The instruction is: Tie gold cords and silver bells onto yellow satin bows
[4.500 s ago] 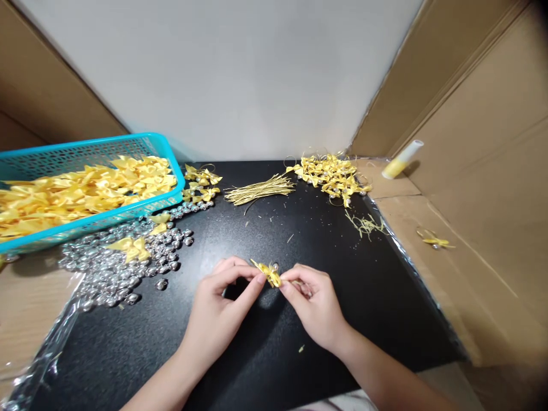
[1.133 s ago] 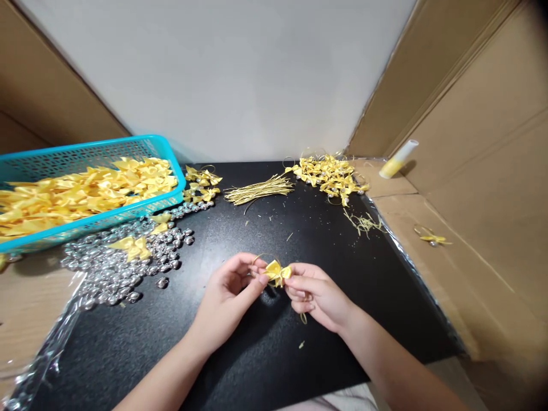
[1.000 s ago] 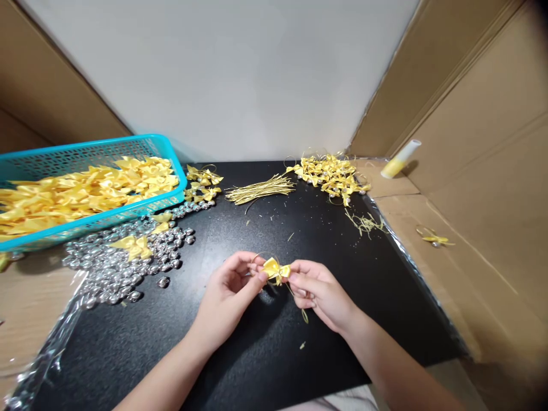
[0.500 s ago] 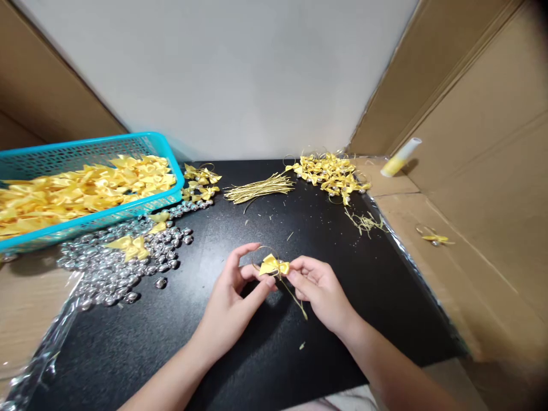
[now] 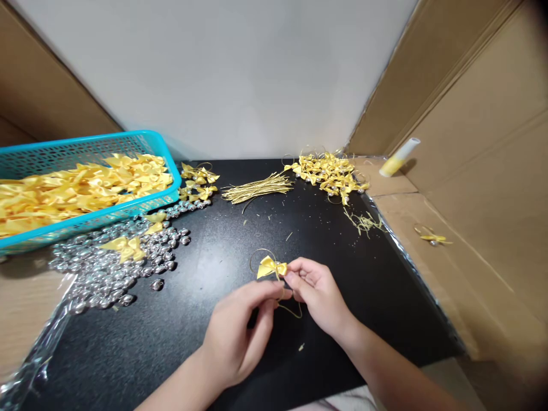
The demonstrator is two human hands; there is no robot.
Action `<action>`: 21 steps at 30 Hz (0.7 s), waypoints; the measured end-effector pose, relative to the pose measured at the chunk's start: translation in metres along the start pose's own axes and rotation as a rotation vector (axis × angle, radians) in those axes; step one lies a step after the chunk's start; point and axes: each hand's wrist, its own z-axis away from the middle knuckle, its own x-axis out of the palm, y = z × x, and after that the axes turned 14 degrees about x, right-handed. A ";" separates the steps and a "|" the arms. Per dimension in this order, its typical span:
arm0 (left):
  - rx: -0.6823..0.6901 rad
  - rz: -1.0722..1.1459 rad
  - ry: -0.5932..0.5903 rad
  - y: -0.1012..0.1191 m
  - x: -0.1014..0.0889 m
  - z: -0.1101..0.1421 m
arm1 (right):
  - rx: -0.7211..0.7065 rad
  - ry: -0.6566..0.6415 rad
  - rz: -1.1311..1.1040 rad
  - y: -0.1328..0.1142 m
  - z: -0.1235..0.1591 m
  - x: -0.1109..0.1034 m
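Between thumb and fingers, my right hand pinches the right edge of a yellow ribbon bow. A thin gold cord makes a loop behind the bow, and its loose end curves down below. My left hand is closed just under the bow, its fingertips together on the cord close to the right hand's fingers. Part of the cord is hidden behind those fingertips. Both hands are held over the black tabletop.
At left, a turquoise basket holds yellow bows, with silver beads spread before it. Gold cords lie at the back, beside finished-looking bows and cord scraps. A yellow-white tube stands on cardboard at right.
My left hand has left the bow's left side and moved down to the cord beneath it, fingers now closed together. The right hand keeps its pinch. The loose cord end now curves.
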 end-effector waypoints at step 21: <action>-0.553 0.017 0.192 -0.002 0.009 -0.011 | -0.171 0.073 0.131 0.001 0.005 0.003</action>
